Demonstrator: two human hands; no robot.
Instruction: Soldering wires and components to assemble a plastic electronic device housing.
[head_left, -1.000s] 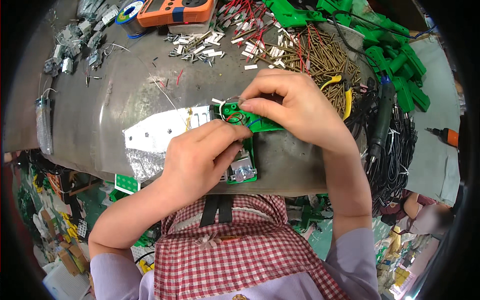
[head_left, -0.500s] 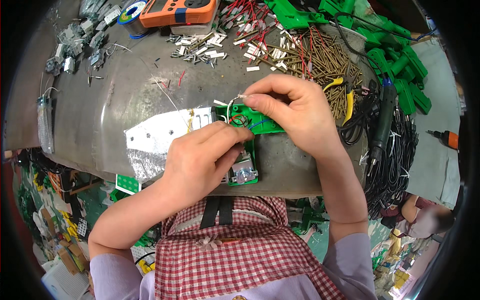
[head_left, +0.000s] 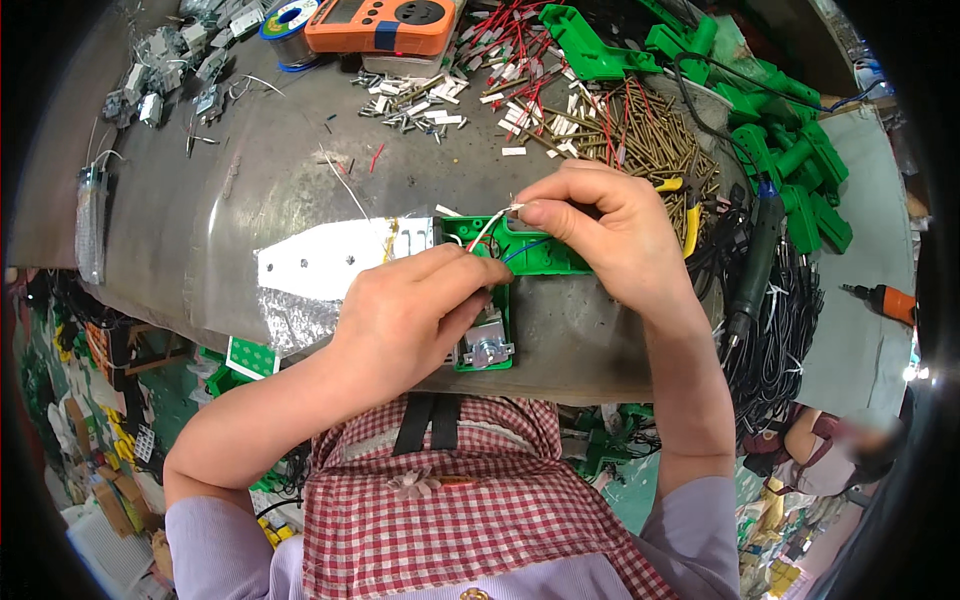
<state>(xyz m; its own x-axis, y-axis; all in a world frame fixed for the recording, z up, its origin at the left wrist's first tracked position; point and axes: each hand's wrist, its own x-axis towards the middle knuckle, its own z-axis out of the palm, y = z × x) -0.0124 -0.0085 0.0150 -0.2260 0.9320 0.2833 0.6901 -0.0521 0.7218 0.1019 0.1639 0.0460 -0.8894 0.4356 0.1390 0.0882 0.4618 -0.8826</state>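
Right hand point(head_left: 618, 238) now has the white wire point(head_left: 492, 228) pulled straighter, tip pinched in its fingers, so it looks easier to work on. Green shell point(head_left: 556, 261) sits just below them, partly under the left hand point(head_left: 402, 308); can't tell if those fingers are gripping.

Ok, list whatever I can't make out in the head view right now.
All in the head view:
- Whatever the left hand may grip: hidden by its own fingers.
- Part of the green casing: covered by the left hand.
- The white wire's exact tip: too small, and pinched in the right hand.
- The meter's top: cut off by the upper edge.
- Part of the pliers: behind the right hand.
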